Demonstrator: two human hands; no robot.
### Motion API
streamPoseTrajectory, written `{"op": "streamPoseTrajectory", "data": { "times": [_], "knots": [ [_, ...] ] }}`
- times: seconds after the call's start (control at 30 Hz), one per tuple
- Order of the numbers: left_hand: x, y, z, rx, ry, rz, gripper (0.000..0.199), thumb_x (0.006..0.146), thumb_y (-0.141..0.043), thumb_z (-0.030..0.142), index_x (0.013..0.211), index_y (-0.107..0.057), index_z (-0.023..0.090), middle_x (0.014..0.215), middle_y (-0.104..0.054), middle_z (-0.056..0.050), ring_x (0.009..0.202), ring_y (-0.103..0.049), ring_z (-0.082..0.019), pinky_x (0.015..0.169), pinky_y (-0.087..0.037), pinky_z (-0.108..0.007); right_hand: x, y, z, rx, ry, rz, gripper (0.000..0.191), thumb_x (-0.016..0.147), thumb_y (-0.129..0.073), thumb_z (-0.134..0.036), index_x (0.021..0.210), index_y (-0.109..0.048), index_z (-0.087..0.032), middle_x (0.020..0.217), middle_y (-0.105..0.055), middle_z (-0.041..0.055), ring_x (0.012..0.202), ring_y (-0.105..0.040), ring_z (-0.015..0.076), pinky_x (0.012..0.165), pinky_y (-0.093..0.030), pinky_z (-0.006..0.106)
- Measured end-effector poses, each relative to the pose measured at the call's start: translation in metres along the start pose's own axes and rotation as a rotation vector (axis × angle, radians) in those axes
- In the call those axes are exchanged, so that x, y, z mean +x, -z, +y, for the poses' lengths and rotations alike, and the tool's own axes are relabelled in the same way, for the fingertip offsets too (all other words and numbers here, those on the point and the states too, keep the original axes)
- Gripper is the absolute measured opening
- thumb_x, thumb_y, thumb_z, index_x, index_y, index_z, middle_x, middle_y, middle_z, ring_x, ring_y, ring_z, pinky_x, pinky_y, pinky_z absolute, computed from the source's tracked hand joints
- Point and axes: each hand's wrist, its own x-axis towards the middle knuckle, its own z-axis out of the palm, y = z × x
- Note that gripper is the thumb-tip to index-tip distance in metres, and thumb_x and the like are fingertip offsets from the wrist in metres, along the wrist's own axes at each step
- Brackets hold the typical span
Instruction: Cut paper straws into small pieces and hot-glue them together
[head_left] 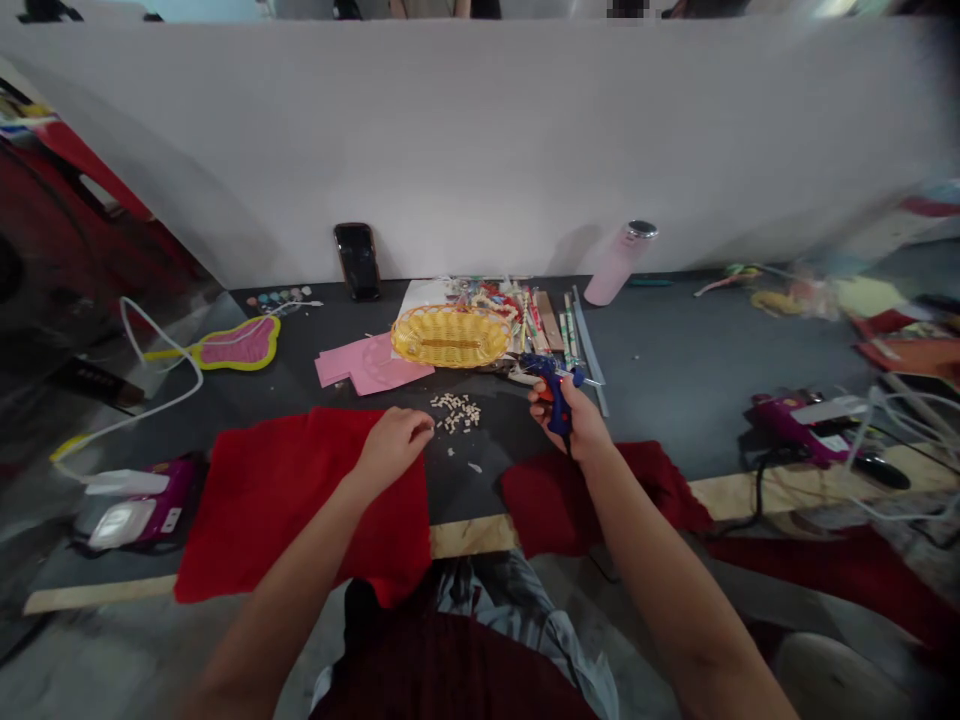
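Head view puts the blue glue gun (557,398) right of the small pale pieces (457,412), barrel running roughly left to right, handle clamped in your right hand (585,424). Your left hand (393,440) is nearer the pieces, just left of them over the red cloth (262,480), fingers curled; you cannot tell whether they pinch anything. Beyond the pieces, the yellow basket (450,357) lies lengthwise left-right on the bench (667,360).
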Motion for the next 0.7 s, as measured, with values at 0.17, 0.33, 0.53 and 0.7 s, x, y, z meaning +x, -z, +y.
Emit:
{"op": "streamPoseTrajectory", "data": {
  "times": [0.17,0.33,0.53,0.7],
  "knots": [
    [0.002,0.0,0.006,0.065,-0.055,-0.043,0.023,0.078,-0.05,0.014,0.095,-0.065,0.02,0.086,-0.065,-0.004,0.079,-0.058,-0.017,0.075,-0.045,-0.03,-0.002,0.003,0.005,-0.033,-0.035,0.01,0.028,0.076,-0.067,-0.043,0.088,-0.061,-0.019,0.082,-0.064,0.0019,0.074,-0.061,0.0133,0.055,-0.048,0.022],
    [0.032,0.015,-0.001,0.149,0.005,0.2,0.033,0.08,-0.054,0.023,0.113,-0.057,0.02,0.115,-0.056,-0.008,0.086,-0.059,-0.017,0.081,-0.048,-0.032,-0.007,-0.006,0.001,0.003,0.024,0.03,0.027,0.075,-0.068,-0.041,0.087,-0.061,-0.018,0.08,-0.065,0.0021,0.072,-0.061,0.0132,0.053,-0.047,0.022],
    [0.078,0.02,-0.011,0.352,-0.01,0.198,0.029,0.085,-0.045,0.021,0.112,-0.057,0.018,0.123,-0.054,-0.01,0.112,-0.052,-0.024,0.086,-0.047,-0.034,-0.007,-0.01,-0.006,0.064,0.061,0.064,0.026,0.072,-0.071,-0.038,0.084,-0.06,-0.018,0.075,-0.066,0.0015,0.068,-0.061,0.013,0.05,-0.046,0.021],
    [0.086,0.036,0.004,0.341,0.032,0.241,0.022,0.086,-0.042,0.021,0.088,-0.064,0.02,0.1,-0.066,-0.007,0.1,-0.057,-0.022,0.085,-0.045,-0.032,-0.005,-0.006,-0.009,0.097,0.074,0.043,0.025,0.076,-0.068,-0.039,0.087,-0.059,-0.018,0.077,-0.065,0.0008,0.07,-0.061,0.0121,0.051,-0.047,0.02]
  ]
}}
